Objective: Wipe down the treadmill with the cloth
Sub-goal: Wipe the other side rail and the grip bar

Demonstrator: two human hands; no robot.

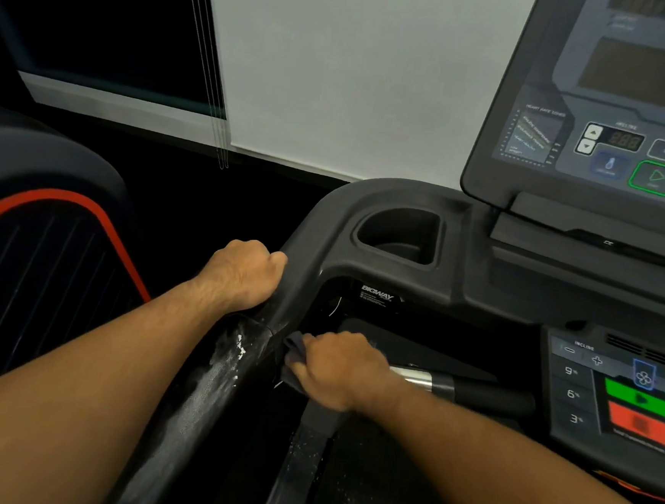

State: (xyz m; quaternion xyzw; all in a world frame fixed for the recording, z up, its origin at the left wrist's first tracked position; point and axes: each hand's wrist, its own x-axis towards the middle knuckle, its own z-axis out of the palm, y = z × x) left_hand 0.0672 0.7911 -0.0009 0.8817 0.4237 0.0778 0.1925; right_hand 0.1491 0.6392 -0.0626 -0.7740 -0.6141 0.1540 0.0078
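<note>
Cloth [293, 348] sits bunched in the right grip [339, 369], fingers curled round it, pressed against the treadmill rail's [200, 400] inner edge. Left grip [243, 274] clamps the rail's outer edge just beyond. Crossbar [471, 392] runs rightward from behind the right grip.

head view | we look forward and down, wide-angle | close over the dark grey plastic treadmill handrail [315, 242]

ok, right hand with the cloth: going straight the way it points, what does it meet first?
Probably the side rail, at its white-flecked patch below the left hand. The cloth in the right hand would touch first; depth is unclear.
</note>
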